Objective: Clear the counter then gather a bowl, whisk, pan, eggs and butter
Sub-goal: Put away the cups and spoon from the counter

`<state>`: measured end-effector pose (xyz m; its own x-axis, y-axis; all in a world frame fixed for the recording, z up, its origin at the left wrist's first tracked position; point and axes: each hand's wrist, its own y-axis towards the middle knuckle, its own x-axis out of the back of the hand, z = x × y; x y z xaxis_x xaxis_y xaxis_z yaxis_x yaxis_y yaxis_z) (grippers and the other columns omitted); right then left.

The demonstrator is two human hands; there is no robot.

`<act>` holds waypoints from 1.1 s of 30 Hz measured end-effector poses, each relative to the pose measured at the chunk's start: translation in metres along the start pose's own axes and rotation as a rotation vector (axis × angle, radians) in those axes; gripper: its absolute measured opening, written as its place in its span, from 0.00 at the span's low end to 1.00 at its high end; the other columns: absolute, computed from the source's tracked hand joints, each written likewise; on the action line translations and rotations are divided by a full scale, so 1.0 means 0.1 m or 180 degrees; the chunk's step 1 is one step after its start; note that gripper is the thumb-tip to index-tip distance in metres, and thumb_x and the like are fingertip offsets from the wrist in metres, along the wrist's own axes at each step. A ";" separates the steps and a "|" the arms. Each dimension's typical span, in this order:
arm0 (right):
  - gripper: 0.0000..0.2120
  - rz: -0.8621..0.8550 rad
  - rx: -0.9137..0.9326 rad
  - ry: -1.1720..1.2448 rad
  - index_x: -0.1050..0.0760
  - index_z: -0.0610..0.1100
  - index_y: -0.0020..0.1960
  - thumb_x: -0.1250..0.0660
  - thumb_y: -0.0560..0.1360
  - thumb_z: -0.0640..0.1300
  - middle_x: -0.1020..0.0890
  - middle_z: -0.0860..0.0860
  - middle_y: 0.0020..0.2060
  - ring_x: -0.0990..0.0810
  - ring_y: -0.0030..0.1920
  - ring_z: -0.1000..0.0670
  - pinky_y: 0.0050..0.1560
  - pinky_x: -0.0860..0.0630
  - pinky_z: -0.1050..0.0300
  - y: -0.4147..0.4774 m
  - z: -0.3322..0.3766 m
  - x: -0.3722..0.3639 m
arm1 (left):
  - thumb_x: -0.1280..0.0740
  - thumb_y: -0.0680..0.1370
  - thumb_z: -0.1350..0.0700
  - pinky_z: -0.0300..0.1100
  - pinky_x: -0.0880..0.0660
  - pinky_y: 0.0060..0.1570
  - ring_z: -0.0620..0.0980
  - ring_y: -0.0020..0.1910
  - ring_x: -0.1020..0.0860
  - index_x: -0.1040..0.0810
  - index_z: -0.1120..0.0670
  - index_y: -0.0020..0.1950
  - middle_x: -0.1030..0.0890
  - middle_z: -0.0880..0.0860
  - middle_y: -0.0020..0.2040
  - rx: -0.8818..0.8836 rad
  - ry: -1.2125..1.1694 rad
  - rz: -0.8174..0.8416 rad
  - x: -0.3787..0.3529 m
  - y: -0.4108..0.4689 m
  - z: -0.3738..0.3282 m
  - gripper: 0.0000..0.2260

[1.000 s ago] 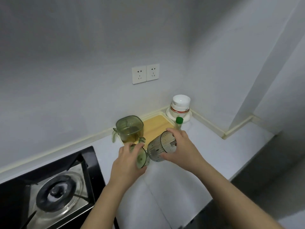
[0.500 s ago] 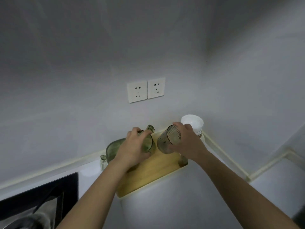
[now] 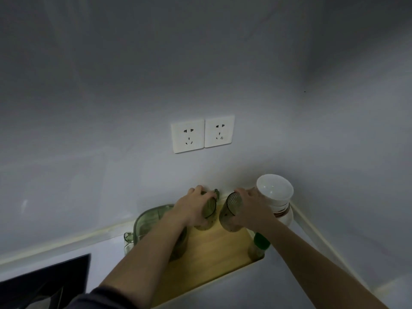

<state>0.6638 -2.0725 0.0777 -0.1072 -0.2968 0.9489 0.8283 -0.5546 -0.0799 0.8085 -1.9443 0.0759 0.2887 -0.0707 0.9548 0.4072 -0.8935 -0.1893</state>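
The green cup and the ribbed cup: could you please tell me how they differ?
The green cup is green-tinted and held by the left hand; the ribbed cup is greyish, with vertical ribs, held by the right hand. Both are tilted, mouths toward the camera, over the wooden tray.

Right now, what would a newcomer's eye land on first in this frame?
The left hand grips a green glass and the right hand a ribbed glass, both tilted, side by side at the back of the board. Twin white sockets stand out on the wall above, and a stack of white bowls sits in the corner to the right.
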 end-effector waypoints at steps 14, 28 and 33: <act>0.36 0.0562 0.0145 -0.0023 0.42 0.47 0.72 0.29 0.70 0.53 0.36 0.44 0.66 0.27 0.60 0.42 0.57 0.25 0.52 0.44 -0.04 -0.26 | 0.24 0.68 0.56 0.49 0.34 0.68 0.53 0.73 0.43 0.49 0.49 0.77 0.45 0.51 0.76 -0.0172 0.0059 0.0411 -0.17 0.29 0.21 0.45; 0.37 0.0853 0.0184 0.0248 0.42 0.44 0.73 0.28 0.70 0.48 0.40 0.42 0.68 0.28 0.61 0.42 0.56 0.26 0.55 0.54 -0.05 -0.21 | 0.27 0.70 0.49 0.51 0.30 0.64 0.55 0.71 0.40 0.48 0.48 0.77 0.42 0.53 0.74 0.0315 0.0363 0.0213 -0.14 0.29 0.20 0.42; 0.35 0.0730 0.0181 0.0323 0.40 0.42 0.71 0.28 0.70 0.47 0.38 0.41 0.67 0.27 0.60 0.42 0.58 0.26 0.53 0.60 -0.02 -0.23 | 0.27 0.70 0.51 0.52 0.30 0.64 0.56 0.71 0.39 0.48 0.49 0.77 0.42 0.54 0.73 0.0485 0.0263 0.0245 -0.15 0.30 0.17 0.41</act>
<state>0.7149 -2.1002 0.0506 0.0347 -0.4878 0.8723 0.8665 -0.4202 -0.2694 0.8313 -1.9619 0.0519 0.2546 -0.1781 0.9505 0.5150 -0.8070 -0.2891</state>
